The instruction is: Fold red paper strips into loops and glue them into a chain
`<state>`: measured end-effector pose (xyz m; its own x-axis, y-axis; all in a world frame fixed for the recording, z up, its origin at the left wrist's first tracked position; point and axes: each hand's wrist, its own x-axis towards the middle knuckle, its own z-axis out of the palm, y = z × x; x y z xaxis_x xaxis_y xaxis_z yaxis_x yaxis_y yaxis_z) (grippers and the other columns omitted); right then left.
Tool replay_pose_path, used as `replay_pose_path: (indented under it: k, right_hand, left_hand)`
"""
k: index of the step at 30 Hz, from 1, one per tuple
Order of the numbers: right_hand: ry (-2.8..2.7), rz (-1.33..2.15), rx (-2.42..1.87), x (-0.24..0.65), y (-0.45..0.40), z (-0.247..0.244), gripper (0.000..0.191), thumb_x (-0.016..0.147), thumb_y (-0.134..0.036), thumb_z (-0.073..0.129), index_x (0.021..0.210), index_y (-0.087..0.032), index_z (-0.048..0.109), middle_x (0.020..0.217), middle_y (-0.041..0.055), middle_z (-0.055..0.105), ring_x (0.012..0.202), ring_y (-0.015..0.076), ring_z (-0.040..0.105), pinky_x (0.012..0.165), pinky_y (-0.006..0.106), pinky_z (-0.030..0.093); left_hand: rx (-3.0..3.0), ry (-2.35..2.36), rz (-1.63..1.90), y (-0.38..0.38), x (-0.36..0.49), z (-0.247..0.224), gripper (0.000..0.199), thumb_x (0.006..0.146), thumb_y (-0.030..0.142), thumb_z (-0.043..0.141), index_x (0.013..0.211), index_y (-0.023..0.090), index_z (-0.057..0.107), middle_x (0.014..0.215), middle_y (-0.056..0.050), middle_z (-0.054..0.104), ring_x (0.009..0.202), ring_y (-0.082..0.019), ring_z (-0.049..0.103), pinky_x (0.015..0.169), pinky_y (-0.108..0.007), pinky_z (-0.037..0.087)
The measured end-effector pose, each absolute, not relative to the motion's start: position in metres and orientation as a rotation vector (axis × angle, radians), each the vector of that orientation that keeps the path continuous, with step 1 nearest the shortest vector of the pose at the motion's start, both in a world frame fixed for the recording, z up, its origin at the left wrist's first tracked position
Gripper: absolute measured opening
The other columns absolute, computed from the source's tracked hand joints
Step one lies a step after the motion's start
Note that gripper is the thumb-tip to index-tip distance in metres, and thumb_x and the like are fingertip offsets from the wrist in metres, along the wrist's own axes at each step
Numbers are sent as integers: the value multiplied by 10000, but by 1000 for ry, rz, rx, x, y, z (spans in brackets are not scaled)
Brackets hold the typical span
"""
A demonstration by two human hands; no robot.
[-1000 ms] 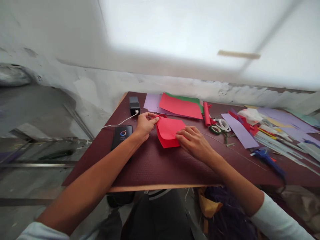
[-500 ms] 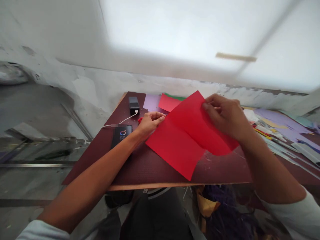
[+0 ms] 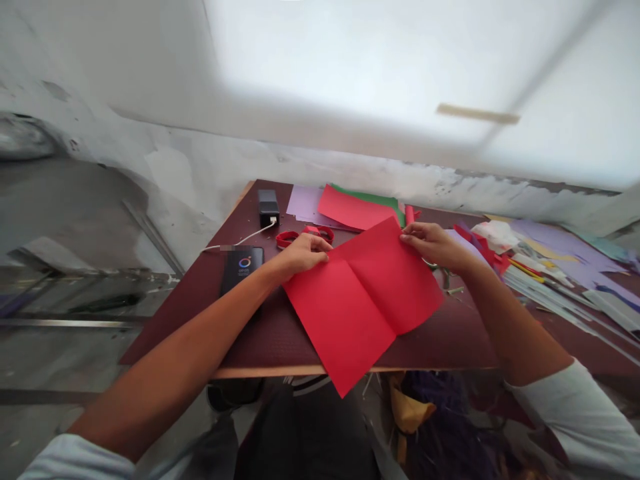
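Item: red paper sheet (image 3: 363,303), lying unfolded at the centre of the frame on the dark maroon table (image 3: 260,333); one crease is running through its middle
Orientation: sitting as a diamond; long axis running from the upper right corner by the right hand down to the lower left; the lowest corner is pointing toward the bottom of the frame and is hanging past the table's near edge
Left hand (image 3: 303,253): fingers narrow, pinching the sheet's left corner against the table
Right hand (image 3: 433,245): fingers narrow, gripping the sheet's top corner at upper right of centre
Red scissors (image 3: 305,235): lying just above the left hand, nearly touching it
Phone (image 3: 242,267): lying left of the sheet, near the left forearm; a white cable is leading up to a black charger (image 3: 269,207)
Paper stack (image 3: 353,208): lilac, red and green sheets lying beyond the sheet, near the far edge
Clutter (image 3: 545,267): paper strips and scraps crowding the right of the frame, close behind the right hand
Open room: bare tabletop showing below left of the sheet and below the right forearm; the near edge is close
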<state>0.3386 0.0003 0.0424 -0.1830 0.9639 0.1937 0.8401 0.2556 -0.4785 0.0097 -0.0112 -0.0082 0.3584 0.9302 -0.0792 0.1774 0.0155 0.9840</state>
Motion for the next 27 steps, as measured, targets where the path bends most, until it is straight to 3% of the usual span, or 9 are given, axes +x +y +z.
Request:
replay_pose_path:
  k: [4, 7, 11, 13, 16, 19, 27]
  right_hand:
    - [-2099, 120, -1565, 332, -1, 33, 329, 892, -422, 646, 1099, -176, 712, 979, 143, 727, 850, 290, 663, 802, 466, 528]
    - [-2353, -89, -1224, 308, -7, 29, 325, 999, -393, 578, 1222, -196, 709, 1205, 174, 719, 1129, 345, 628, 1022, 546, 475]
    - [-2702, 21, -927, 265, -6, 21, 343, 1041, -378, 567, 1316, -219, 693, 1324, 161, 709, 1211, 352, 574, 1014, 522, 447]
    - [-2718, 197, -906, 248, 0, 16, 281, 1007, -324, 602, 1232, -208, 723, 1239, 157, 736, 1165, 338, 585, 988, 495, 425]
    - [-2652, 570, -878, 234, 9, 9, 138, 948, -247, 601, 947, -182, 724, 951, 89, 741, 896, 226, 621, 856, 383, 436]
    - [-2587, 768, -870, 232, 14, 2, 183, 945, -284, 566, 857, -175, 684, 782, 24, 682, 693, 149, 550, 682, 297, 417]
    - [-2399, 960, -876, 233, 15, -20, 208, 919, -320, 550, 821, -178, 666, 773, 10, 665, 710, 145, 544, 666, 279, 433]
  left_hand:
    - [1589, 1115, 714, -10, 8, -9, 179, 694, 128, 614, 773, 136, 774, 694, -32, 696, 605, -153, 618, 537, -237, 430]
    - [1705, 1130, 654, -9, 5, -7, 151, 681, 146, 586, 683, 135, 736, 606, -8, 610, 564, -128, 528, 524, -234, 352]
    - [1845, 1090, 565, -9, 0, 0, 155, 684, 199, 576, 669, 148, 721, 612, 4, 570, 575, -121, 473, 534, -239, 321]
    - [1904, 1072, 533, -9, -2, 3, 154, 684, 218, 573, 670, 157, 714, 621, 7, 559, 583, -122, 460, 538, -241, 318]
    - [1972, 1064, 513, -8, -3, 4, 140, 686, 230, 563, 663, 171, 687, 622, 9, 553, 579, -126, 458, 536, -247, 321]
    - [2025, 1072, 536, -6, -2, 1, 107, 698, 231, 580, 662, 181, 667, 622, 8, 558, 582, -129, 460, 537, -252, 321]
    - [2110, 1079, 590, -3, 4, -8, 153, 804, 231, 595, 762, 161, 725, 643, 0, 599, 606, -132, 491, 579, -265, 325]
